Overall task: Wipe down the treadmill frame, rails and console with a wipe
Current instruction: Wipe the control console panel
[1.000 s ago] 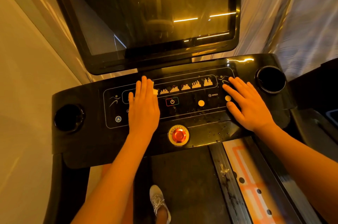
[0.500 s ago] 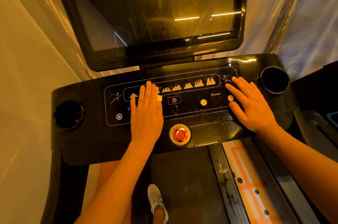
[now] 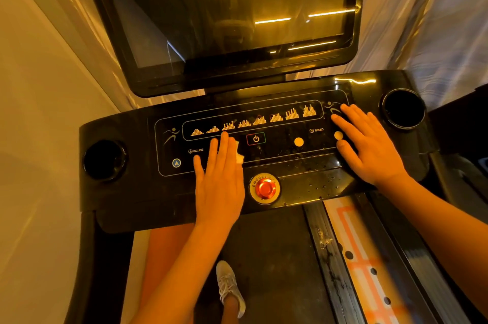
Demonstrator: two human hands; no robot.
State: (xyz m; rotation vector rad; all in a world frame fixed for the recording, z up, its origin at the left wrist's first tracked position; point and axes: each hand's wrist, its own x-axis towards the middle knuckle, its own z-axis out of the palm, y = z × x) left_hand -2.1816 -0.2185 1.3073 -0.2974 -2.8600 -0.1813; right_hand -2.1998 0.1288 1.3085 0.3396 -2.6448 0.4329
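The left hand [image 3: 219,181] lies flat, fingers straight, on the glossy black treadmill console [image 3: 132,191], pressing a small white wipe [image 3: 239,157] that peeks out at its right edge. The right hand [image 3: 369,149] rests flat beside the speed label. A round red emergency button [image 3: 264,188] sits between the 2 hands

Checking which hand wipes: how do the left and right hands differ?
The left hand presses a white wipe onto the console near INCLINE; the right hand shows no wipe. The left hand lies beside the emergency button, the right hand beside a cup holder. Both lie flat, palm down.
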